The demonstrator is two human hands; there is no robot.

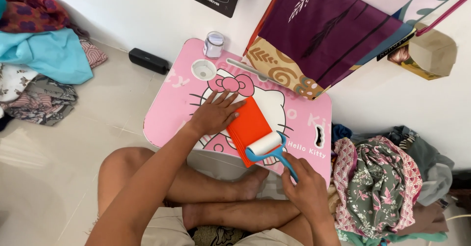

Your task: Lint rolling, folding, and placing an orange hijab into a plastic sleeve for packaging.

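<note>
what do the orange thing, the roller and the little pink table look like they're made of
The orange piece looks like folded fabric: matte, with layered edges at its near end. The lint roller seems to have a white paper-like sticky roll on a glossy blue plastic frame and handle, held by the right hand. The pink table looks like smooth printed board or plastic, with a slight sheen. The left hand presses the fabric.

My 2 arms are bare, with no sleeves, watch or rings on my left hand (pixel 214 113) or right hand (pixel 302 183). I wear light khaki shorts; my legs and feet are bare.
</note>
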